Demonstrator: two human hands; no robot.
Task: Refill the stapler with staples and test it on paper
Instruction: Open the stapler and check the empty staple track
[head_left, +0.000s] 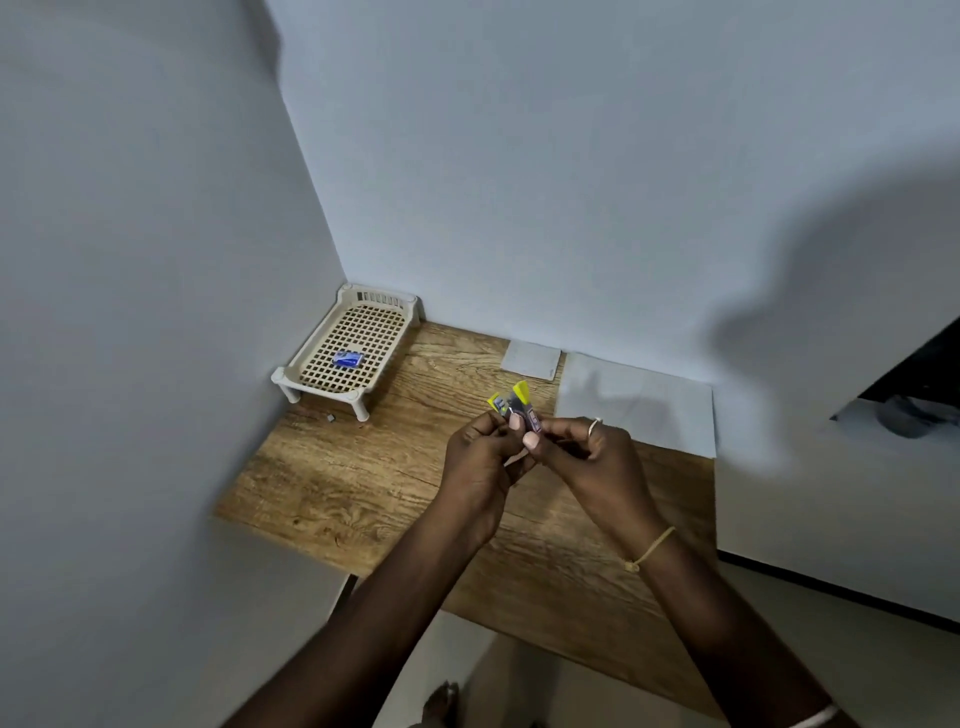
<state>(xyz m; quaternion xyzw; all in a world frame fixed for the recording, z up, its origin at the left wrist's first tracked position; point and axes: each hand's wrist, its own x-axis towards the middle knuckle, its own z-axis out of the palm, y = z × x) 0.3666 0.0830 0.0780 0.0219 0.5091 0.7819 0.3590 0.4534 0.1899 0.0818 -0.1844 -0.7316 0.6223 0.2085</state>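
Yellow stapler (511, 408) hinged open above the table (363, 493), blue staple box (348, 358) in lattice tray (379, 299), white paper (639, 410) flat on table

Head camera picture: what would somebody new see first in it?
First, the left hand and right hand, meeting in the middle above the wooden table, both pinching a small yellow and grey stapler. Next, the cream lattice tray in the far left corner, with a little blue box lying in it. Then the white paper sheet against the wall on the right.

Left hand (480, 457) and right hand (587, 457) pinch yellow object (519, 405).
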